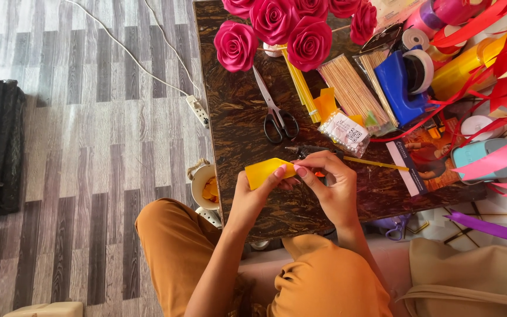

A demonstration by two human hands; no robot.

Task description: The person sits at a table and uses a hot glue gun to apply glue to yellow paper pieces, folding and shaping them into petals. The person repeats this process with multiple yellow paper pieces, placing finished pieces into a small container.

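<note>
My left hand (pixel 252 196) and my right hand (pixel 330 186) meet over the near edge of a dark marbled table (pixel 236 105). Both pinch a folded piece of yellow ribbon (pixel 263 171), the left from below, the right at its right end. A thin yellow stick (pixel 377 164) lies just past my right hand. Black-handled scissors (pixel 276 111) lie a little farther away. Several pink ribbon roses (pixel 291 26) stand at the table's far side.
A blue tape dispenser (pixel 403 79), a pack of wooden skewers (pixel 353 88), a small bead bag (pixel 345 132) and red and pink ribbons (pixel 494 64) crowd the right. A white cup (pixel 205 188) and power strip (pixel 198 110) sit on the striped floor.
</note>
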